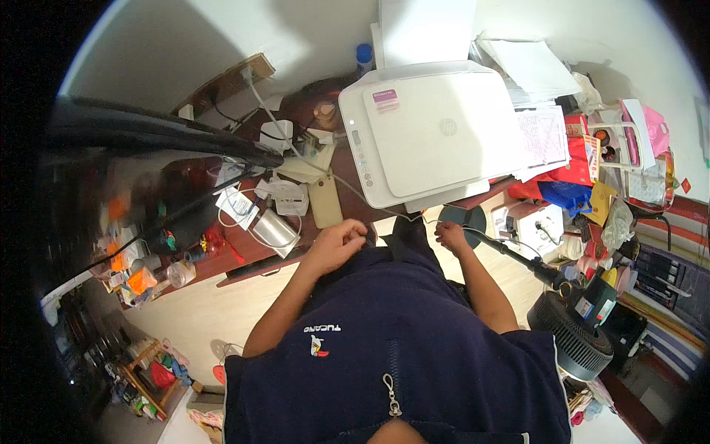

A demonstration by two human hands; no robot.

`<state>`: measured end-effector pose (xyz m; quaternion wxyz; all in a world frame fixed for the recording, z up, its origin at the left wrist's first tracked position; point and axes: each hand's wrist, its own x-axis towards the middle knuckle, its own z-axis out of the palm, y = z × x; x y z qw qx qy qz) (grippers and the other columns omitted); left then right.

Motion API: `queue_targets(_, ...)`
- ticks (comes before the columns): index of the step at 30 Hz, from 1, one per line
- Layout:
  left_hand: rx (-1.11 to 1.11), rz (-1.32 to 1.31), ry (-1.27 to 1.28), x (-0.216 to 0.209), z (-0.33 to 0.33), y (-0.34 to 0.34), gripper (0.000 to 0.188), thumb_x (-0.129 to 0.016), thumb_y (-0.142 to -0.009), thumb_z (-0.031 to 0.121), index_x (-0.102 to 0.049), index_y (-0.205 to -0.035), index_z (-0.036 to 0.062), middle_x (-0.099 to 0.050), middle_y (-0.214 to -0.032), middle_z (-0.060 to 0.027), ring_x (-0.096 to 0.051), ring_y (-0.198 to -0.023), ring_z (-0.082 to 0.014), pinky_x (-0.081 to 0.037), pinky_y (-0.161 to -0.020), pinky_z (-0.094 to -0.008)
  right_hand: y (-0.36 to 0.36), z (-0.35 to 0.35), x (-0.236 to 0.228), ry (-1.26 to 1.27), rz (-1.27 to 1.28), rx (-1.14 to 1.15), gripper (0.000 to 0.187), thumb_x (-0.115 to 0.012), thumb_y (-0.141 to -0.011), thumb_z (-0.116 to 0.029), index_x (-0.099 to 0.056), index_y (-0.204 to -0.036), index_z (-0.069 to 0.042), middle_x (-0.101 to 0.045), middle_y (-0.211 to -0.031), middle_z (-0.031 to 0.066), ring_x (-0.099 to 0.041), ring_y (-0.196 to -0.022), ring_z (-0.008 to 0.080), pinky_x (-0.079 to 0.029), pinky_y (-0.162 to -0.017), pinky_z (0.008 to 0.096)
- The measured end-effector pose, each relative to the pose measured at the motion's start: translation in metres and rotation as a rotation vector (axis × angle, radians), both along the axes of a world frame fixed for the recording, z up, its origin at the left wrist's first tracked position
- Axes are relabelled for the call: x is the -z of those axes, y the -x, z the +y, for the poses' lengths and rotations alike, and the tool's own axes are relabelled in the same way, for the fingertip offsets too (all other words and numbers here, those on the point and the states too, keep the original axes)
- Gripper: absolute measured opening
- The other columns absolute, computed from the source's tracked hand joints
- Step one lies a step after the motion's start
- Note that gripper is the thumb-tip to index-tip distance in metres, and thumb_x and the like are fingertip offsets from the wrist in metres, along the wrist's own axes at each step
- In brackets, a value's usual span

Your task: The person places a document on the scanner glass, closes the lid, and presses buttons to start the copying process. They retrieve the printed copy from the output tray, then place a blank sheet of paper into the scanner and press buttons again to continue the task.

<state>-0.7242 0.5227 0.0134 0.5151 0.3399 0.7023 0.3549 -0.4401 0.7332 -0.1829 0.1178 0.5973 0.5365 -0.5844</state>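
on a dark reddish-brown wooden desk (350, 210) sits a boxy white plastic printer (436, 133), left of it a flat beige rectangular case (325, 203), near which the left hand (342, 243) half curls, while the right hand (451, 237) nearly closes beside a thin white cable (488, 236), any hold in either impossible to tell.

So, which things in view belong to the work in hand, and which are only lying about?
Probably in use:
thin white cable beside the right hand
boxy white printer

Apparently lying about:
shiny blue bag
translucent round jar
pink plastic bag
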Motion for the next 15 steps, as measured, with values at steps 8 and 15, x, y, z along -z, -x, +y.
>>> queue_targets(8, 0.148, 0.537, -0.19, 0.024, 0.019, 0.0, 0.064, -0.05, -0.081, 0.006, -0.023, -0.14, 0.0131, -0.046, -0.123, -0.021, -0.048, -0.108, -0.0368, -0.038, -0.091, -0.0413, -0.014, -0.001, 0.002, 0.06, -0.025, 0.015, 0.019, -0.057, -0.081, -0.017, -0.057, -0.096, -0.005, -0.06, -0.073, 0.0033, -0.056, -0.056, 0.0109, -0.042, -0.046, 0.0222)
queue_targets(15, 0.162, 0.619, -0.13, 0.04, 0.028, 0.004, 0.066, -0.052, -0.078, 0.005, -0.024, -0.138, 0.0064, -0.044, -0.124, -0.0193, -0.044, -0.107, -0.0371, -0.036, -0.092, -0.0416, -0.027, 0.001, 0.013, 0.044, 0.024, 0.045, 0.021, -0.054, -0.082, -0.02, -0.062, -0.089, -0.002, -0.063, -0.073, 0.006, -0.059, -0.056, 0.013, -0.044, -0.046, 0.0251)
